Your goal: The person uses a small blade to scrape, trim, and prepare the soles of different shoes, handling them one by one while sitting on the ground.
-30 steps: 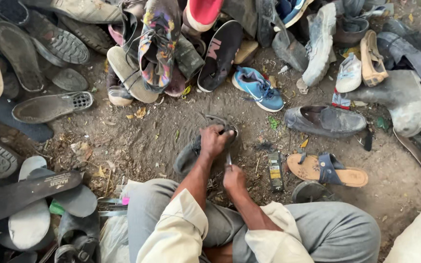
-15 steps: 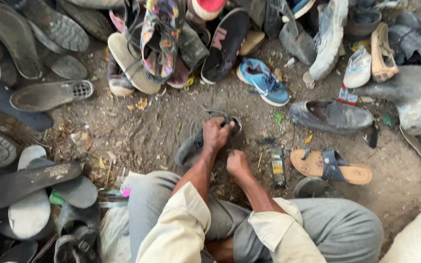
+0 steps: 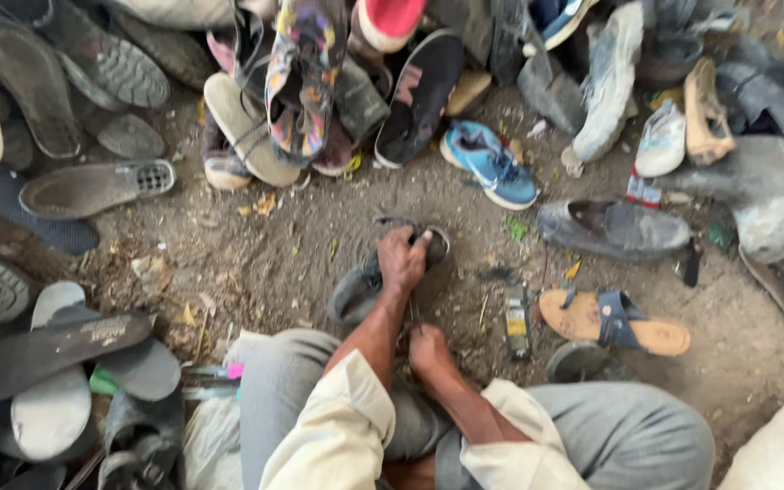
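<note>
I sit on dirt ground with knees apart in grey trousers. My left hand presses down on a dark grey sandal that lies on the ground in front of me, fingers curled over its strap end. My right hand is closed just below it, near the sandal's heel, gripping what looks like a thin tool; the tool itself is mostly hidden.
Worn shoes ring the spot: a blue sneaker, a grey slip-on, a tan sandal with blue strap, a colourful patterned shoe, black soles at left. A small bottle lies by my right knee.
My right hand has drawn back from the sandal toward my lap. The left hand stays pressed on the sandal. The view has shifted slightly.
</note>
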